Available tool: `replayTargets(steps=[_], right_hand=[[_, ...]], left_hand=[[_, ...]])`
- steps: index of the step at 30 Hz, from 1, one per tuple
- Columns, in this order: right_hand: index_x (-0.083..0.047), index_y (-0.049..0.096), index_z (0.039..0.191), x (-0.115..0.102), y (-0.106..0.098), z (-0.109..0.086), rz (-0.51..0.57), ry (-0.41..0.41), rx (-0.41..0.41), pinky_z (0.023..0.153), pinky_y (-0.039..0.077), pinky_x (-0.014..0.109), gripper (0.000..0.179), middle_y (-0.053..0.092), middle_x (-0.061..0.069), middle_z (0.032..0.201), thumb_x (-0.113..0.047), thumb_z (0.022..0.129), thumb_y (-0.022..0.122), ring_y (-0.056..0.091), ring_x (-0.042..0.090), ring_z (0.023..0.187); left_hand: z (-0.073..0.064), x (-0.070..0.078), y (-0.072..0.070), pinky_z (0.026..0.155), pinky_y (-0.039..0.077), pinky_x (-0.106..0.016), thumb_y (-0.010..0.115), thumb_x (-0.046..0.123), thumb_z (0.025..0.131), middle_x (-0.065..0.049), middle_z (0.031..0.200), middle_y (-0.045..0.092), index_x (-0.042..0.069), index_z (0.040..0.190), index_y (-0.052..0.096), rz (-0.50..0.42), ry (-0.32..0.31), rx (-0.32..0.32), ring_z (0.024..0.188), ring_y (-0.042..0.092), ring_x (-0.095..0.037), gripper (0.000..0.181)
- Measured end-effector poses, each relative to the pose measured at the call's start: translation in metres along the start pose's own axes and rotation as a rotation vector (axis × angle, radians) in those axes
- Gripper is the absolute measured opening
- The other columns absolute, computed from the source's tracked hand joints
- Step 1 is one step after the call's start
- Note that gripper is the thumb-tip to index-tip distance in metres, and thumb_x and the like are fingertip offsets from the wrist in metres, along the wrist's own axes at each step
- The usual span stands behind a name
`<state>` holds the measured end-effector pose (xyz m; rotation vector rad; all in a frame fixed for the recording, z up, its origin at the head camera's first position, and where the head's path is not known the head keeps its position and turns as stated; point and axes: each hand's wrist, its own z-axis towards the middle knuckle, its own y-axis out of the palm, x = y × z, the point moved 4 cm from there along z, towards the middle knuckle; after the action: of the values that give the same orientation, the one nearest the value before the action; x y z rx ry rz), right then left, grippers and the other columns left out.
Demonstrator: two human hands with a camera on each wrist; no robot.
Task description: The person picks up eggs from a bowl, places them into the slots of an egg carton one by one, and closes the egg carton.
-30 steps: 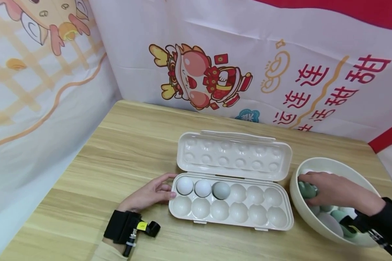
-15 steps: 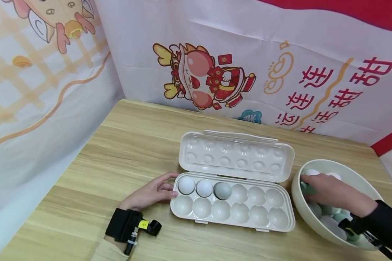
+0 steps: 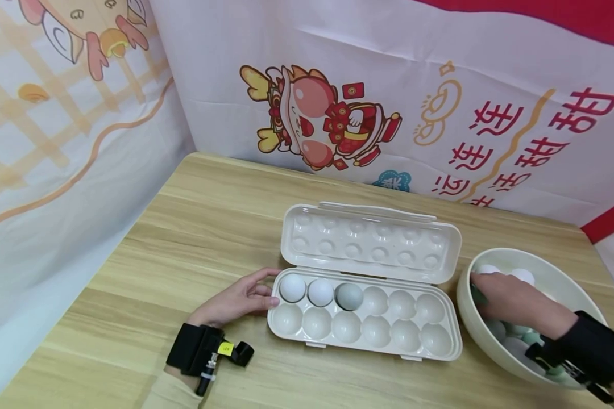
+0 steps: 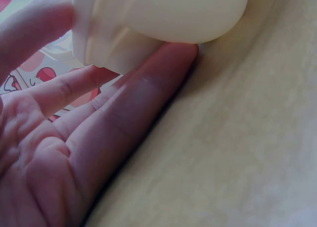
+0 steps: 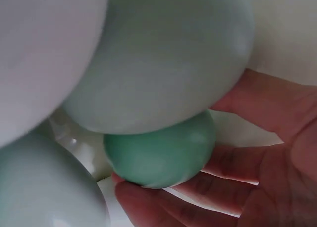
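My left hand [image 3: 237, 298] grips the left end of a cream plastic egg carton [image 3: 368, 346], its lid folded back. In the left wrist view the thumb is at the rim and fingers reach beneath. Two white eggs [image 3: 292, 287] and a grey-green egg [image 3: 349, 296] sit in the back row from the left. On the right, my right hand [image 3: 517, 301] is down inside a cream bowl [image 3: 483, 343]. In the right wrist view its fingers curl round a green egg [image 5: 163, 153], partly hidden behind a larger-looking pale green egg [image 5: 168, 64].
More white, grey and green eggs lie in the bowl, among them a white egg [image 3: 523, 276]. The bowl stands close to the carton's right end on a wooden table [image 3: 199, 221]. A printed cloth [image 3: 210, 119] hangs behind the table's back edge.
My right hand has lowered deeper into the bowl, so the green egg at its fingers is now mostly hidden from the head view. The left hand keeps its hold on the carton.
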<state>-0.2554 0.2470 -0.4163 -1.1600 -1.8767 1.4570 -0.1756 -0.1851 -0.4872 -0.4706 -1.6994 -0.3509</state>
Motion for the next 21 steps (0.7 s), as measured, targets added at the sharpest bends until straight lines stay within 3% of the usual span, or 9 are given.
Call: replayTargets(steps=[9,17,21], right_hand=[[-0.010,0.055,0.083,0.002,0.001,0.002,0.034,-0.005,0.005,0.052,0.041,0.033,0.028,0.057,0.002,0.073,-0.011,0.062,0.074,0.048,0.017,0.062],[-0.011,0.058,0.092,0.001,-0.006,-0.002,0.079,0.021,-0.022,0.055,0.044,0.034,0.034,0.061,0.002,0.079,-0.020,0.065,0.077,0.050,0.016,0.064],[-0.009,0.059,0.099,0.000,-0.014,-0.003,0.089,0.039,-0.045,0.061,0.051,0.040,0.042,0.063,0.004,0.085,-0.027,0.066,0.079,0.052,0.018,0.070]], left_hand=[[0.001,0.000,0.001,0.083,0.052,-0.032,0.060,0.012,0.088,-0.031,0.110,0.059,0.003,0.138,0.031,-0.019,0.023,-0.015,0.097,0.060,-0.029,0.058],[0.001,0.000,0.001,0.084,0.052,-0.033,0.060,0.012,0.088,-0.029,0.110,0.059,0.003,0.138,0.030,-0.027,0.015,-0.019,0.097,0.060,-0.027,0.059],[0.000,0.000,0.000,0.085,0.052,-0.035,0.061,0.014,0.088,-0.029,0.111,0.059,0.005,0.139,0.029,-0.025,-0.006,-0.011,0.097,0.060,-0.028,0.061]])
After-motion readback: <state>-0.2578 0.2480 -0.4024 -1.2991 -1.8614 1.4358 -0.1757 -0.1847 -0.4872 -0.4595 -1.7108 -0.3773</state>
